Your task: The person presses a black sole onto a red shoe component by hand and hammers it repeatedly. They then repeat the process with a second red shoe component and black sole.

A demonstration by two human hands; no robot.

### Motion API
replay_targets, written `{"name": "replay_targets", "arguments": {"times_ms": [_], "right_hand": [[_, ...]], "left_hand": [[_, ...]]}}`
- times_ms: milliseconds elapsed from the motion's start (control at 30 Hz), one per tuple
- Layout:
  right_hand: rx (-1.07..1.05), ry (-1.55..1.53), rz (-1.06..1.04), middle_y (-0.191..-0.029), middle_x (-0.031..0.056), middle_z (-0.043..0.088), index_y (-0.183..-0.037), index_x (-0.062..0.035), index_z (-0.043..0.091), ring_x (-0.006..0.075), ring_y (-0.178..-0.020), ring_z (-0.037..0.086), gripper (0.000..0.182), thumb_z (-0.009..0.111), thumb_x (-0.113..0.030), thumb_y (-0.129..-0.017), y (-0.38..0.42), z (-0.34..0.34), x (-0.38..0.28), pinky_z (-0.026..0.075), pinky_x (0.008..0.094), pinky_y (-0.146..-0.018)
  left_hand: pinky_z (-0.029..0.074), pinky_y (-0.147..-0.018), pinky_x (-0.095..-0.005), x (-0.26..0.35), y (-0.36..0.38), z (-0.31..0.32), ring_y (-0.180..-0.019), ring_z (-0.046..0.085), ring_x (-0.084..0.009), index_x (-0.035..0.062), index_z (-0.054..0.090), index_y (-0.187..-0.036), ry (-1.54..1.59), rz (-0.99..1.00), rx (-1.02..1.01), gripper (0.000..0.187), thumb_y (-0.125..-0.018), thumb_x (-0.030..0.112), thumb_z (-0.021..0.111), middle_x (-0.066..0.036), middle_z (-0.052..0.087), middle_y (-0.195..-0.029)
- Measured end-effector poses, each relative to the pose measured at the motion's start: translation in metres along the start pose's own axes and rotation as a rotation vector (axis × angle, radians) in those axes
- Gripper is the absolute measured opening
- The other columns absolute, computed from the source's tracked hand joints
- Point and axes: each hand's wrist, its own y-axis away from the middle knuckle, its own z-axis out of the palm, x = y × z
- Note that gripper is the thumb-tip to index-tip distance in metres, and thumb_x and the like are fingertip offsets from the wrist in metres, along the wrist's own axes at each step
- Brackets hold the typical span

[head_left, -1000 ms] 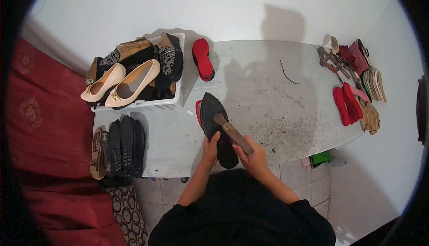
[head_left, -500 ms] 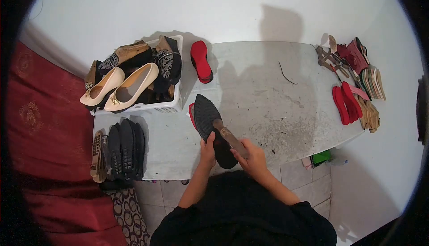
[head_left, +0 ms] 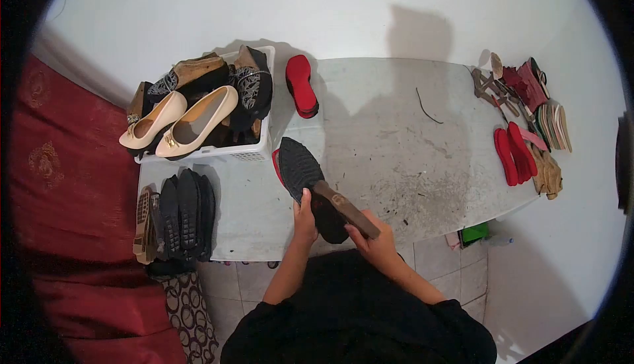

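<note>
A shoe with a black ribbed sole (head_left: 298, 166) is held sole up near the table's front edge, and a strip of red shows along its left side. My left hand (head_left: 305, 218) grips it at the left of its middle, fingers closed. My right hand (head_left: 378, 242) is wrapped round a brown wooden-looking tool (head_left: 347, 209), whose far end lies over the middle of the sole. Whether that end touches the sole cannot be told.
A white basket (head_left: 264, 146) of shoes stands at the left, behind several black soles (head_left: 188, 212). A red-topped sole (head_left: 302, 85) lies beyond the shoe. At the right are red pieces (head_left: 514, 154), tools (head_left: 492, 93) and a black strip (head_left: 426, 108).
The tool has tilted, with its handle end shifted right and slightly forward in my right hand. The shoe in my left hand has moved a little left.
</note>
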Motion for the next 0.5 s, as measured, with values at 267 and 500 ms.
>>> {"name": "replay_targets", "arguments": {"times_ms": [267,500], "right_hand": [[0.037,-0.037,-0.040,-0.069,0.0142,0.057,-0.090,-0.0052,0.055,0.0349,-0.064,0.058,0.022,0.064,-0.022,-0.080,0.007,0.001,0.001,0.045,0.0366,-0.053],[-0.017,0.045,-0.034,-0.069,0.0139,0.057,-0.090,-0.0060,0.055,0.0329,-0.063,0.059,0.021,0.065,-0.021,-0.079,0.015,0.001,0.005,0.044,0.0365,-0.053]], "left_hand": [[0.054,-0.065,-0.0418,0.010,0.009,0.018,-0.075,0.063,-0.0314,-0.0025,0.043,-0.105,-0.037,0.078,0.005,0.049,-0.090,0.044,0.043,-0.022,0.061,-0.086],[0.054,-0.062,-0.0393,0.020,0.015,0.025,-0.069,0.063,-0.0283,0.0015,0.043,-0.104,-0.040,0.003,-0.012,0.034,-0.092,0.034,0.042,-0.020,0.061,-0.080]]}}
